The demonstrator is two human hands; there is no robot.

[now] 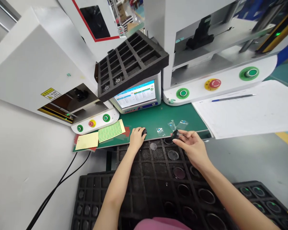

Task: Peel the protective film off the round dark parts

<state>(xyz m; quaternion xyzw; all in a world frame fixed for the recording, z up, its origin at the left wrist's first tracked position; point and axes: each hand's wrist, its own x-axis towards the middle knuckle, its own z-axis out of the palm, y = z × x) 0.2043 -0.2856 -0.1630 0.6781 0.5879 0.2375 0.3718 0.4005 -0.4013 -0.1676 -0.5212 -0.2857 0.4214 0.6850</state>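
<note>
My left hand (136,136) is closed around a small black round part (144,131) at the front edge of the green mat (156,118). My right hand (192,143) pinches another small black round part (175,134) between its fingertips, just above the near foam tray (158,179). That black tray has many square cells, several holding round glass lenses (173,155). Small clear film pieces (160,130) lie on the mat between my hands.
A second black foam tray (132,62) leans tilted on top of a small monitor (136,95). White machines with green and red buttons stand at left (92,123) and right (212,84). Green dot sticker sheet (111,131), yellow note (86,141), white papers with a pen (232,97).
</note>
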